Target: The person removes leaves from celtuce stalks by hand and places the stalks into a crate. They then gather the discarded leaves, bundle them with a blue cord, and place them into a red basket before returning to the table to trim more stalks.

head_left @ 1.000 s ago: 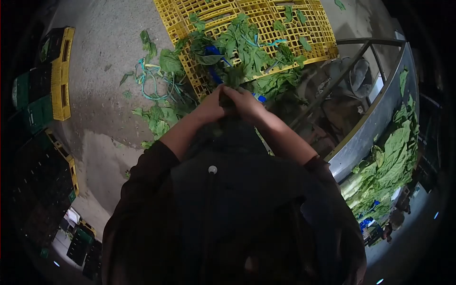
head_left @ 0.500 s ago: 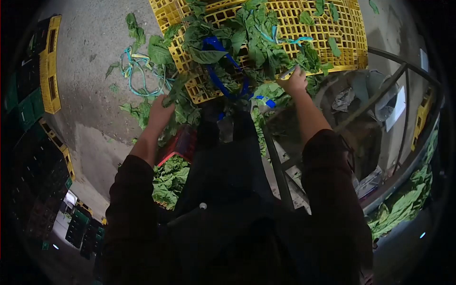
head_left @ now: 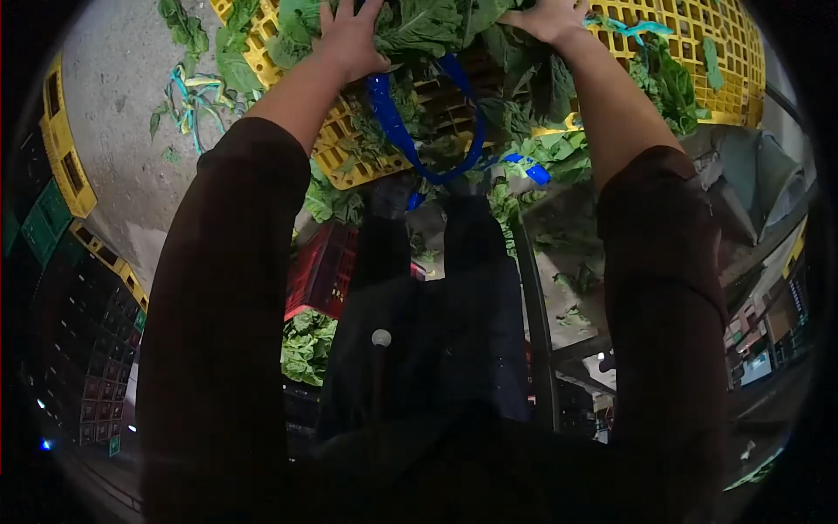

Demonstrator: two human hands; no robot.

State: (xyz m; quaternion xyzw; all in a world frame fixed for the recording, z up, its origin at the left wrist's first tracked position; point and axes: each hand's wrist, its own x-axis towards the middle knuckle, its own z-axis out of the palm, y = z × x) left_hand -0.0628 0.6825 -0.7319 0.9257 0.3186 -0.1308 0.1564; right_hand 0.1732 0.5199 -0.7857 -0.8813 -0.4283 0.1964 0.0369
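The leaves (head_left: 423,28) lay between the two hands, at about two o'clock from the left hand (head_left: 351,44) and nine o'clock from the right hand (head_left: 559,19). The bunch ran broadly from nine to three, across the line of the forearms, and neither hand was clearly nearer its middle. The left hand was open, fingers spread at the leaves' left side; whether it pinched any was hidden. The right hand's thumb reached toward their right side, but its fingers met the top edge of the view, so its grip could not be told.

The strap (head_left: 397,131) looped down from the leaves' near side, at five o'clock from the left hand, its left side just beside that wrist. The pallet (head_left: 349,166) spread beneath, its near edge sloping under the loop. Twine (head_left: 650,28) lay at three o'clock from the right hand; open floor (head_left: 105,96) stretched beyond the pallet at nine from the left. Toward six stood the red crate (head_left: 323,271) on the left side and the metal frame (head_left: 539,341) on the right.
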